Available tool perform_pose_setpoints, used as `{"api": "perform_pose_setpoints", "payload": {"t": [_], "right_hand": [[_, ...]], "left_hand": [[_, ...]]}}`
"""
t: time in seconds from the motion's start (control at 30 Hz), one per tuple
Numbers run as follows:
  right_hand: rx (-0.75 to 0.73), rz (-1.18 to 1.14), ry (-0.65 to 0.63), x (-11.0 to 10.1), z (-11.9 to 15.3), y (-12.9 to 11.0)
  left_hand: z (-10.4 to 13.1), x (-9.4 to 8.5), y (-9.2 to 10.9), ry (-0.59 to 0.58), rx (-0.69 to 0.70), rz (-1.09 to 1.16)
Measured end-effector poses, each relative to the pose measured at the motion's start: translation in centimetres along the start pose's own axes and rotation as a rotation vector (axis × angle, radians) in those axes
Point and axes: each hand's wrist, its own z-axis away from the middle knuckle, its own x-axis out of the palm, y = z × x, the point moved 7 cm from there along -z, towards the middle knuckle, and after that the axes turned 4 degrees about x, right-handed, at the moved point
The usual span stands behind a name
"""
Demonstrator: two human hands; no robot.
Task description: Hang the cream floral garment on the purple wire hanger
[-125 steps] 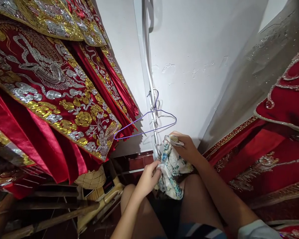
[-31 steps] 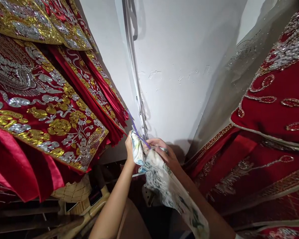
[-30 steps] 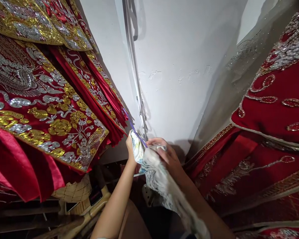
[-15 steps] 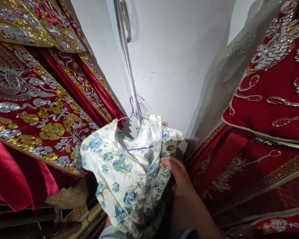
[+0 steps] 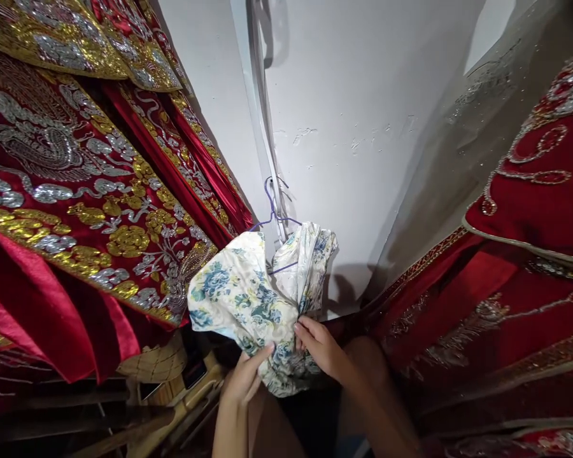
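Floral garment: one, on purple hanger, 12 o'clock from my hands. Left hand, right hand: grips pinching cloth. Step, judged: front adjustment; next calls for gentle tension.

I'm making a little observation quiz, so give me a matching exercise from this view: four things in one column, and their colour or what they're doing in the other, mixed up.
Things:
1. garment
2. left hand
3. hanger
4. right hand

Descriptions:
A. purple, seen through the neck opening
B. pinching the garment just below its neck opening
C. whitish with blue flowers
D. thumb lying on the garment, lower in the picture than the other thumb

Right pairs: 1-C, 2-D, 3-A, 4-B
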Motion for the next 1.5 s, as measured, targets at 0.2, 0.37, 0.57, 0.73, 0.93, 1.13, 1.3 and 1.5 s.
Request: {"api": "perform_pose_setpoints", "payload": {"t": [0.2, 0.37, 0.57, 0.73, 0.93, 1.13, 1.3, 1.5], "right_hand": [[0.096, -0.238, 0.155, -0.6, -0.9, 0.3], [0.174, -0.158, 0.12, -1.8, 0.2, 0.0], [0.144, -0.11, -0.124, 1.2, 0.7, -1.0], [0.029, -0.084, -0.003, -0.5, -2.1, -5.9], [-0.139, -0.262, 0.145, -3.8, -8.0, -16.2], [-0.211, -0.293, 0.158, -3.2, -7.8, -17.7], [-0.283, -0.116, 0.075, -2.4, -6.6, -17.4], [-0.331, -0.022, 0.131, -2.3, -7.6, -16.2]], "left_hand": [[-2.3, -0.7, 0.1, 0.182, 0.089, -0.039], [-0.5, -2.4, 1.1, 0.627, 0.607, -0.32], [1.1, 4.3, 0.3, 0.229, 0.856, -0.722], [-0.3, 6.0, 0.9, -0.002, 0.758, -0.799], [-1.5, 5.8, 1.0, -0.161, 0.688, -0.941], [-2.8, 6.4, 5.2, -0.339, 0.608, -1.038], [-1.3, 10.4, 16.9, -0.087, 1.026, -0.809], [-1.3, 14.9, 21.8, -0.05, 1.263, -1.017]]}}
